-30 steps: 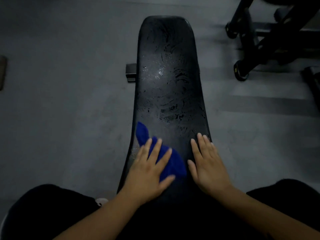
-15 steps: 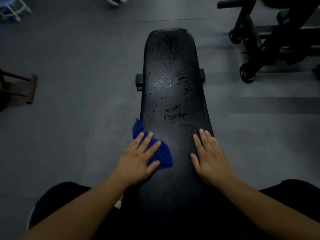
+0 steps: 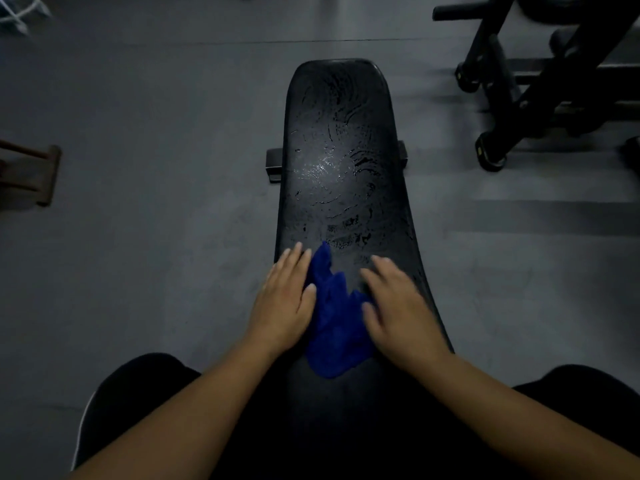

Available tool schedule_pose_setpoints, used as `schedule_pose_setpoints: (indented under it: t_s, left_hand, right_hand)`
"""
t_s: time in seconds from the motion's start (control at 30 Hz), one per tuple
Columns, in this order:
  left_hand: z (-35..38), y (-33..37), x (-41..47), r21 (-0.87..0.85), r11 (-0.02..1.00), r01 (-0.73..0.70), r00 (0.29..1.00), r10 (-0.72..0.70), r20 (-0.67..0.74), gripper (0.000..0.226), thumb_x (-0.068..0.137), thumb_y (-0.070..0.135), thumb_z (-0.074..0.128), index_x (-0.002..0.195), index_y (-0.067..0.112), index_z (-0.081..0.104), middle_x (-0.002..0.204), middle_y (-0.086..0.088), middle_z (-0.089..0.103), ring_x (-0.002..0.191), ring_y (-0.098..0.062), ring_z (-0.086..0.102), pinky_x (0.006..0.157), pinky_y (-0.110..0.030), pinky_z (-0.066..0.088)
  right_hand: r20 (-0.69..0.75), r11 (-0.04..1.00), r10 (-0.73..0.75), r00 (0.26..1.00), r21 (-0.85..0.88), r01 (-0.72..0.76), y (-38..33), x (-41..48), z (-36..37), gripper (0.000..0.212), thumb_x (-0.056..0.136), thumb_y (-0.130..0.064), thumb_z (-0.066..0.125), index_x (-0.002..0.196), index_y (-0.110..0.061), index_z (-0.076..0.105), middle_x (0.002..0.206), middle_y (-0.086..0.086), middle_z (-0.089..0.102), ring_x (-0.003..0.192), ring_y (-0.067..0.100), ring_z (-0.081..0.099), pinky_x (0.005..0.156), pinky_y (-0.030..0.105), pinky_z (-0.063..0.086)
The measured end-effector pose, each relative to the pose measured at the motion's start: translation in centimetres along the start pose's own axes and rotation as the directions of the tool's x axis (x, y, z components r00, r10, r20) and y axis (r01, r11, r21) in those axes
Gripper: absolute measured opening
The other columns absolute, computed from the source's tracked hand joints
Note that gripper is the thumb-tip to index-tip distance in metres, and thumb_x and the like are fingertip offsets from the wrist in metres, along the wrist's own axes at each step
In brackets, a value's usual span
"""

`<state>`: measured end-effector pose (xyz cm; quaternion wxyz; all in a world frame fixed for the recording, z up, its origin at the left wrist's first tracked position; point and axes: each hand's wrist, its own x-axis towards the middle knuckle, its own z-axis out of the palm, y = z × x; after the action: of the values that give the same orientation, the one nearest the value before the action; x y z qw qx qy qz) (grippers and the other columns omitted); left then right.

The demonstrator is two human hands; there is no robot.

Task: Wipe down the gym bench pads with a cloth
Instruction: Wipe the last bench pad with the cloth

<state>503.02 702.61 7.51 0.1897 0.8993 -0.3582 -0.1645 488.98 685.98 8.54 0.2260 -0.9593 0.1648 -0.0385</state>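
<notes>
A long black bench pad [image 3: 341, 161] stretches away from me, streaked with wet wipe marks and a shiny patch near its middle. A crumpled blue cloth [image 3: 334, 327] lies on the near part of the pad. My left hand [image 3: 284, 303] lies flat with straight fingers on the pad's left side, its inner edge against the cloth. My right hand [image 3: 398, 310] is motion-blurred, fingers spread, resting on the cloth's right edge and the pad. Neither hand grips the cloth. My dark-clad legs straddle the pad's near end.
Grey gym floor lies on both sides. The bench's base bar [image 3: 275, 164] sticks out under the pad. A black machine frame with capped feet [image 3: 491, 157] stands at the right. A brown wooden piece [image 3: 34, 174] is at the left edge, a white wire object [image 3: 20, 12] top left.
The cloth has come out from under my left hand and now lies between both hands at the pad's middle. My right hand has slid left onto the cloth's edge.
</notes>
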Motion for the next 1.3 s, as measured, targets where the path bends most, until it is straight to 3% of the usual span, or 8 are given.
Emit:
schedule_pose_setpoints:
  t_s: [0.23,0.43,0.53,0.63,0.8,0.97,1.17,1.3]
  left_hand:
    - [2.5,-1.0,-0.1,0.108,0.992,-0.067,0.995,0.075,-0.068,0.065,0.099,0.042,0.018,0.157,0.014,0.025,0.164,0.001,0.014,0.153,-0.015,0.011,0.124,-0.035,0.008]
    - [3.5,-0.7,0.7,0.278,0.959,-0.051,0.994,0.074,-0.075,0.064,0.098,0.042,0.030,0.154,0.011,0.034,0.163,-0.007,0.027,0.151,-0.022,0.023,0.122,-0.039,0.012]
    - [2.9,-0.8,1.6,0.301,0.950,-0.085,0.993,0.105,-0.051,0.067,0.097,0.042,0.027,0.155,0.010,0.032,0.164,-0.008,0.023,0.152,-0.023,0.019,0.124,-0.039,0.012]
    - [2.5,-0.8,3.3,0.285,0.955,-0.082,0.993,0.102,-0.056,0.067,0.098,0.044,0.025,0.157,0.012,0.026,0.165,-0.006,0.018,0.153,-0.020,0.013,0.124,-0.038,0.008]
    - [2.7,-0.9,3.4,0.290,0.953,-0.087,0.991,0.113,-0.074,0.066,0.097,0.041,0.032,0.156,0.011,0.029,0.164,-0.007,0.023,0.153,-0.021,0.017,0.124,-0.041,0.013]
    - [2.3,-0.9,3.5,0.262,0.961,-0.088,0.993,0.106,-0.055,0.068,0.095,0.040,0.032,0.156,0.011,0.029,0.164,-0.007,0.024,0.152,-0.020,0.018,0.123,-0.036,0.005]
    - [2.6,-1.0,3.7,0.251,0.963,-0.092,0.987,0.122,-0.106,0.066,0.094,0.039,0.036,0.154,0.010,0.036,0.162,-0.007,0.029,0.151,-0.022,0.023,0.123,-0.040,0.015]
    - [2.3,-0.9,3.5,0.251,0.964,-0.086,0.992,0.107,-0.072,0.066,0.095,0.040,0.032,0.155,0.012,0.033,0.163,-0.007,0.026,0.152,-0.021,0.021,0.123,-0.043,0.019]
  right_hand:
    - [0.198,0.939,-0.242,0.950,-0.201,0.280,0.3,0.1,3.0,0.059,0.097,-0.044,0.035,0.146,-0.015,0.047,0.155,0.009,0.039,0.144,0.026,0.036,0.117,0.046,0.029]
    - [-0.018,0.971,0.190,0.982,-0.145,-0.191,3.2,6.4,1.3,0.061,0.096,-0.034,0.035,0.145,0.000,0.042,0.157,0.022,0.029,0.147,0.038,0.028,0.120,0.045,0.016]
    - [0.168,0.986,-0.054,0.984,-0.143,0.079,-0.6,3.0,2.3,0.078,0.096,-0.060,0.032,0.158,-0.014,0.021,0.165,0.012,0.009,0.153,0.027,0.005,0.123,0.044,0.007]
    - [0.181,0.946,-0.190,0.965,-0.227,0.229,3.1,1.5,1.7,0.070,0.091,-0.047,0.042,0.152,-0.012,0.037,0.160,0.011,0.029,0.148,0.027,0.027,0.122,0.041,0.024]
    - [-0.015,0.978,0.135,0.991,-0.159,-0.136,2.9,9.3,1.4,0.068,0.091,-0.044,0.033,0.150,-0.009,0.040,0.159,0.015,0.032,0.148,0.033,0.027,0.121,0.048,0.024]
    - [0.214,0.919,-0.300,0.929,-0.195,0.342,2.9,4.4,1.1,0.064,0.093,-0.043,0.041,0.149,-0.013,0.042,0.158,0.010,0.035,0.147,0.027,0.029,0.121,0.043,0.025]
    - [-0.019,0.985,0.080,0.997,-0.152,-0.082,2.9,11.6,1.8,0.066,0.089,-0.040,0.035,0.147,-0.011,0.047,0.156,0.015,0.037,0.145,0.034,0.031,0.120,0.046,0.025]
    - [0.223,0.946,-0.217,0.950,-0.192,0.261,2.8,5.8,1.0,0.065,0.091,-0.042,0.039,0.150,-0.015,0.041,0.160,0.009,0.031,0.149,0.027,0.025,0.121,0.046,0.024]
